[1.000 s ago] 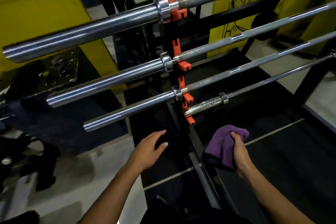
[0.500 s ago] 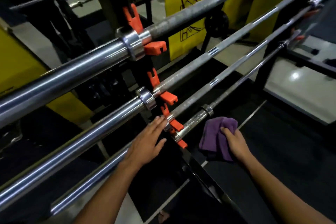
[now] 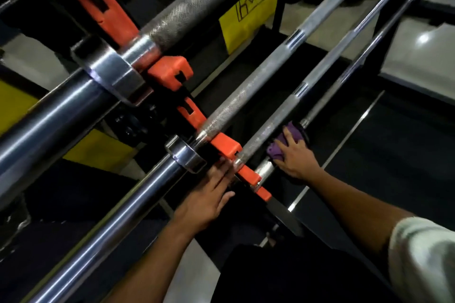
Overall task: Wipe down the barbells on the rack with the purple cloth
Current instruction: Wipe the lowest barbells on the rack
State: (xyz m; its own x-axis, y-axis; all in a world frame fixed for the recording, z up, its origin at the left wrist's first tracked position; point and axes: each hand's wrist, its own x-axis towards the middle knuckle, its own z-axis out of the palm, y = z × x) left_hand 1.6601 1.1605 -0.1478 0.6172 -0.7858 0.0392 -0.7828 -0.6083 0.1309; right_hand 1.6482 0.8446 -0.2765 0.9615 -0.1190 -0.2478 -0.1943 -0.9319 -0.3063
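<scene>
Purple cloth (image 3: 286, 143) pressed on lowest barbell (image 3: 264, 168), right hand (image 3: 295, 157) atop

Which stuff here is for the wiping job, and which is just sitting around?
For the job:
purple cloth, under the right hand
lowest barbell, being wiped
other barbells, such as the top one
orange rack hooks
left hand, by the hooks

Just there:
yellow panel
white floor line
</scene>
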